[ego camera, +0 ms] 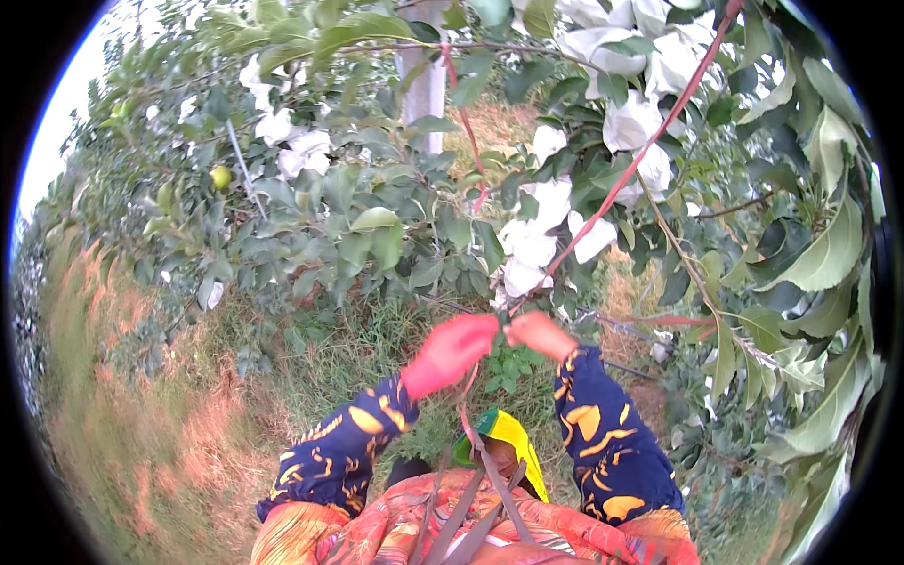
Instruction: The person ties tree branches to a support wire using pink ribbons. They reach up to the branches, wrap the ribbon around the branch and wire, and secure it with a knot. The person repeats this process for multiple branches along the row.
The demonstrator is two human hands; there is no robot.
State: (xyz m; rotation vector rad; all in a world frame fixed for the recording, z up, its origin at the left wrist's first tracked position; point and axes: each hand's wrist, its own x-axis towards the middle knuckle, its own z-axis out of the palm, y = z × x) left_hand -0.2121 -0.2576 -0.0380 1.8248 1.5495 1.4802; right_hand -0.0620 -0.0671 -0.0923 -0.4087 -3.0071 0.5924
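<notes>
My left hand [452,353], in a red glove, is closed near the low end of a long red strap [628,173] that slants down from the upper right. Beside it, with a small gap, my bare right hand [538,333] has its fingers bent at the strap's lower end; blur hides the fingertips. A pinkish strip [466,406] hangs below my left hand towards my chest. Just above both hands hangs a cluster of white bags [528,247] among the leaves. A green and yellow bag [519,445] lies against my front.
A pale post [424,92] rises behind the branches. More white bags [307,152] and a green apple [221,176] hang at the left. A leafy branch [681,247] comes close on the right. Thin dark lines cross low behind my right hand. Grass [212,438] covers the ground.
</notes>
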